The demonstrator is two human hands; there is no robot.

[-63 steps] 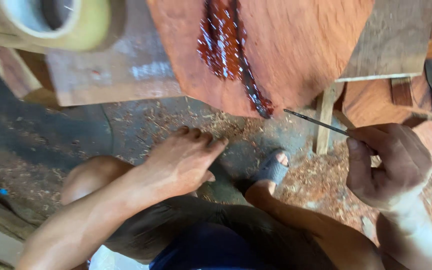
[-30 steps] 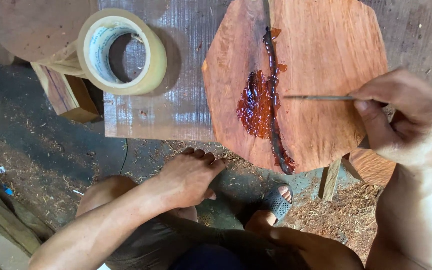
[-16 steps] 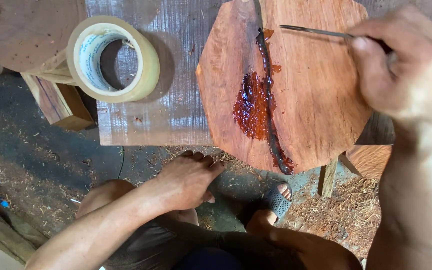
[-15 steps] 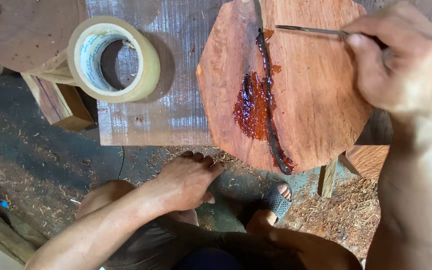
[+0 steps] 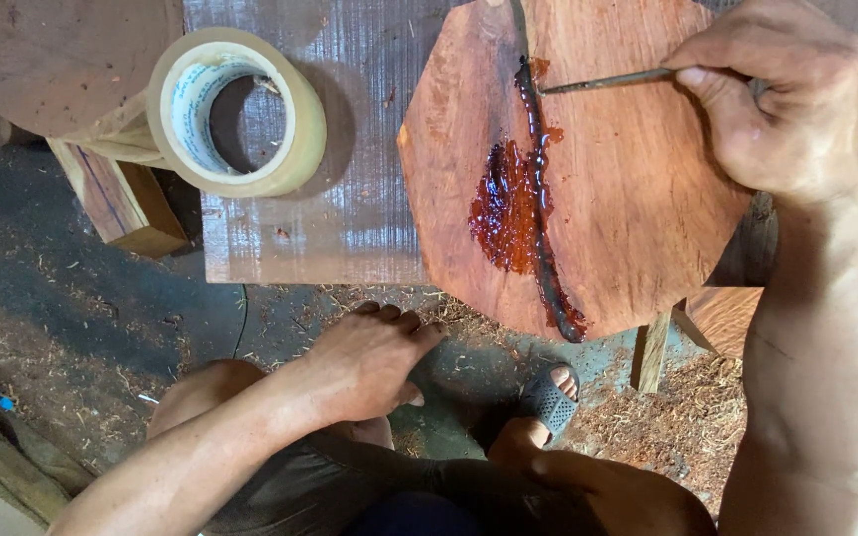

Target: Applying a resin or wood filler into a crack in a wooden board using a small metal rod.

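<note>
A reddish, many-sided wooden slab (image 5: pixel 638 189) lies on a grey board (image 5: pixel 350 199). A dark crack runs down the slab, filled with glossy dark red glue (image 5: pixel 508 203) that has pooled to its left. My right hand (image 5: pixel 782 99) grips a thin metal rod (image 5: pixel 603 81) whose tip touches the upper part of the crack. My left hand (image 5: pixel 369 357) rests flat on my left knee, fingers together, holding nothing.
A large roll of clear tape (image 5: pixel 235 109) stands on the board's left part. A wooden block (image 5: pixel 121 199) sits beside it at the left. Sawdust and wood shavings cover the floor. My sandalled foot (image 5: pixel 546 397) is under the slab's front edge.
My right hand rose from beside the slab to its upper part, and the rod's tip has come down onto the top of the glue-filled crack. My left hand stayed on the knee.
</note>
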